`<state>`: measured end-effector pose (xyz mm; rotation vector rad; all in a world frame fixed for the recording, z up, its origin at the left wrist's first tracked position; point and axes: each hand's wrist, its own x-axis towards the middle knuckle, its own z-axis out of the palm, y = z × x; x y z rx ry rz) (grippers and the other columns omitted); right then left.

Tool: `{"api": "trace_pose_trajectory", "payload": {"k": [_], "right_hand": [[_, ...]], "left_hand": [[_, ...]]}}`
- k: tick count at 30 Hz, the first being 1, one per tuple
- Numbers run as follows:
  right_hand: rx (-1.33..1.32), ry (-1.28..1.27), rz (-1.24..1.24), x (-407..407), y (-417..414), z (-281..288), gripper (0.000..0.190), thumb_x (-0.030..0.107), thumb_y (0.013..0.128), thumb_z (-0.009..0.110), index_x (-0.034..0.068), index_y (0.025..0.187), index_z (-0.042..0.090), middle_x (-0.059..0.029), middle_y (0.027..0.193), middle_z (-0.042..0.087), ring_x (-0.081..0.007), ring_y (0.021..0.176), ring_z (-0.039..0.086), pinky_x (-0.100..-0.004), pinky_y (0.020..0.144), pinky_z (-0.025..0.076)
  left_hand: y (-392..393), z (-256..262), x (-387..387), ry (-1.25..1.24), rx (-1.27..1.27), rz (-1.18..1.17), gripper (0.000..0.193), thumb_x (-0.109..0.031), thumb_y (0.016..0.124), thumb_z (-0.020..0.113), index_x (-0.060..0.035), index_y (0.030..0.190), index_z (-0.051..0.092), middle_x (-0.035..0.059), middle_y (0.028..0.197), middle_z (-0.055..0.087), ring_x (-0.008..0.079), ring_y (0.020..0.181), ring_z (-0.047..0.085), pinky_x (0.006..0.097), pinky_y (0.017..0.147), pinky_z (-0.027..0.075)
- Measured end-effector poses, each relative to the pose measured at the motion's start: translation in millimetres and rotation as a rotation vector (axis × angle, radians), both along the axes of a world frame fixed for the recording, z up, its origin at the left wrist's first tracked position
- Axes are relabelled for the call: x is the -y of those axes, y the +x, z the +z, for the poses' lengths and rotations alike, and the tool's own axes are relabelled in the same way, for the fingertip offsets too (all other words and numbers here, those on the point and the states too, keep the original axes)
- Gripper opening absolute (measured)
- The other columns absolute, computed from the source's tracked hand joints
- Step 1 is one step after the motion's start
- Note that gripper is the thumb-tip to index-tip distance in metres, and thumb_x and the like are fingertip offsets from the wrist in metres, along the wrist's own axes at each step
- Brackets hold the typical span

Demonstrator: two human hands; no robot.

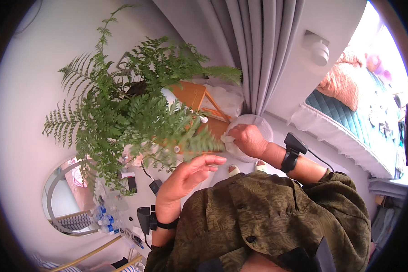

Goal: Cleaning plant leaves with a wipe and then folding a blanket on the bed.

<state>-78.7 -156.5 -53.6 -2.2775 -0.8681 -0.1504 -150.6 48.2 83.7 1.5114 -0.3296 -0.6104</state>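
Observation:
My right hand (247,140) has its fingers closed on a crumpled white tissue or cloth (228,138), over a round, pale, textured object (262,124) by the foot of the curtain. My left hand (187,176) is held up with its fingers extended, holding nothing that shows. Just beyond it hang the fronds of a large green fern (132,119), and the ones nearest the hands look blurred. Partly behind the fern stands an orange-brown wooden piece of furniture (190,95) with white round knobs. The fern's pot is mostly hidden.
Grey curtains (255,51) hang beyond the hands. A bed with a teal quilt (340,108) and a pink pillow (345,80) is at right. At left, a round mirror (66,197) stands near plastic bottles (106,220), a black adapter (155,187) and a cable. A wooden rail (88,251) is at lower left.

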Motion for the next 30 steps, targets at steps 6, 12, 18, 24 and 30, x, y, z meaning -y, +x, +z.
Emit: {"api": "trace_pose_trajectory", "payload": {"k": [6,12,18,24,30], "right_hand": [[-0.191,0.224,-0.173,6.7,0.7,-16.6,0.025,0.003,0.063,0.063,0.004,0.088,0.062,-0.0144,0.077,0.061,-0.0315,0.075,0.060,-0.0389,0.068,0.049],[-0.186,0.390,-0.190,-3.0,-12.2,-7.4,0.024,0.004,0.068,0.060,0.001,0.092,0.059,-0.0168,0.083,0.060,-0.0350,0.081,0.059,-0.0397,0.069,0.049],[-0.412,0.384,-0.196,16.6,-27.5,-12.3,0.034,0.003,0.070,0.057,0.002,0.104,0.055,-0.0186,0.090,0.059,-0.0360,0.088,0.057,-0.0410,0.077,0.046],[-0.281,0.392,-0.402,36.3,-32.8,-10.7,0.059,0.009,0.067,0.064,0.005,0.121,0.040,-0.0162,0.102,0.052,-0.0330,0.096,0.050,-0.0405,0.084,0.042],[-0.215,0.252,-0.333,54.6,-43.9,1.5,0.062,0.017,0.069,0.067,0.004,0.123,0.039,-0.0166,0.111,0.050,-0.0330,0.106,0.045,-0.0390,0.090,0.039]], "left_hand": [[23.3,-72.5,2.0,0.250,-0.025,0.036,0.051,-0.037,0.090,0.048,0.0029,0.121,0.044,0.0162,0.117,0.052,0.0200,0.105,0.051,0.0330,0.090,0.040],[27.8,-116.1,49.4,0.036,-0.019,0.318,0.061,-0.028,0.087,0.057,-0.0061,0.136,0.029,0.0085,0.129,0.042,0.0143,0.118,0.038,0.0259,0.085,0.038],[48.6,-139.0,56.2,-0.023,-0.382,0.329,0.044,-0.012,0.084,0.058,-0.0042,0.125,0.044,0.0021,0.109,0.053,0.0107,0.101,0.049,0.0281,0.081,0.042],[57.5,-153.0,66.9,-0.054,-0.398,0.485,0.022,-0.010,0.085,0.055,-0.0041,0.106,0.058,0.0019,0.091,0.061,0.0113,0.077,0.059,0.0249,0.064,0.049],[62.4,-155.0,91.1,0.032,-0.266,0.401,0.016,-0.013,0.087,0.053,-0.0075,0.101,0.059,-0.0022,0.081,0.058,0.0058,0.065,0.053,0.0213,0.055,0.044]]}}
